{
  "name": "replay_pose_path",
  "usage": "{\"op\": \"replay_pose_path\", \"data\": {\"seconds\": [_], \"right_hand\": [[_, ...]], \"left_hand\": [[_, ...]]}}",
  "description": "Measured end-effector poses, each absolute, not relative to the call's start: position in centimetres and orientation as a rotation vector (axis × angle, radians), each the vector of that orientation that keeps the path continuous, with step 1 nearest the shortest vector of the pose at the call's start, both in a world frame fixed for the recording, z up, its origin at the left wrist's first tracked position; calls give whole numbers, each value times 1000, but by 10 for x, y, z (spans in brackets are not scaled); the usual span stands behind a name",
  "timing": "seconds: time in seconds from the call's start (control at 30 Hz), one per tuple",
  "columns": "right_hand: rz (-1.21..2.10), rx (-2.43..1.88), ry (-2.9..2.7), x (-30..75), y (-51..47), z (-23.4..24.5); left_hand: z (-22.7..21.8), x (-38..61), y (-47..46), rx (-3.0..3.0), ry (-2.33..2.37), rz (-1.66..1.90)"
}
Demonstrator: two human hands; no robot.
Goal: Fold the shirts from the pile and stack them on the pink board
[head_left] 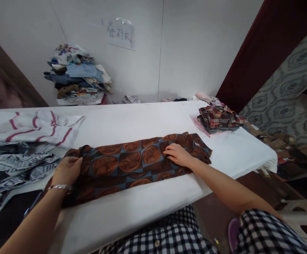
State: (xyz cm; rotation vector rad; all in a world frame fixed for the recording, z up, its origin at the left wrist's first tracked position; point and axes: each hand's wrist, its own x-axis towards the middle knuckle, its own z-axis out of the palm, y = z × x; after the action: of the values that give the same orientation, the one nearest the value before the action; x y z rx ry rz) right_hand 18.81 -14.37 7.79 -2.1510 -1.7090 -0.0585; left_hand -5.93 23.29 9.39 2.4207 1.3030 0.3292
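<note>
A brown and blue shirt (131,160) with round orange-brown prints lies folded into a long strip across the white table. At its left end my left hand (67,171) is closed on the cloth, thumb and fingers pinching the edge. My right hand (178,155) rests on top of the strip toward the right end, palm down with the fingers stretched out. A small pale label shows on the shirt's right end. Part of the left end is hidden behind my left hand and wrist.
Folded plaid clothes (219,116) lie in a stack at the table's right. At left are a white garment with red stripes (31,127), a black-and-white printed garment (18,169) and a dark flat object (13,211). A tall clothes pile (79,74) stands behind the white table (140,120).
</note>
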Motion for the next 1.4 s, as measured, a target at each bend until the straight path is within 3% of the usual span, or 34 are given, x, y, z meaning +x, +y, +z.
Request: {"op": "replay_pose_path", "data": {"seconds": [0.27,0.57,0.7,0.83,0.97,1.13,1.4], "right_hand": [[-288,-2147,-1765,175,-155,83],[24,-2163,-1743,164,-162,84],[-55,-2116,-1516,186,-150,101],[-196,-2339,-1239,225,-133,108],[-44,-2750,-1098,264,-126,103],[84,-2940,-1038,289,-146,94],[-118,-3039,-874,289,-169,80]], "left_hand": [[106,-65,228,2364,1426,283],[102,-70,227,2471,1389,136],[111,-73,222,2607,1428,8],[119,-56,221,2864,1183,185],[114,-17,225,3010,737,315],[100,16,236,3064,645,26],[97,5,235,3091,770,-163]]}}
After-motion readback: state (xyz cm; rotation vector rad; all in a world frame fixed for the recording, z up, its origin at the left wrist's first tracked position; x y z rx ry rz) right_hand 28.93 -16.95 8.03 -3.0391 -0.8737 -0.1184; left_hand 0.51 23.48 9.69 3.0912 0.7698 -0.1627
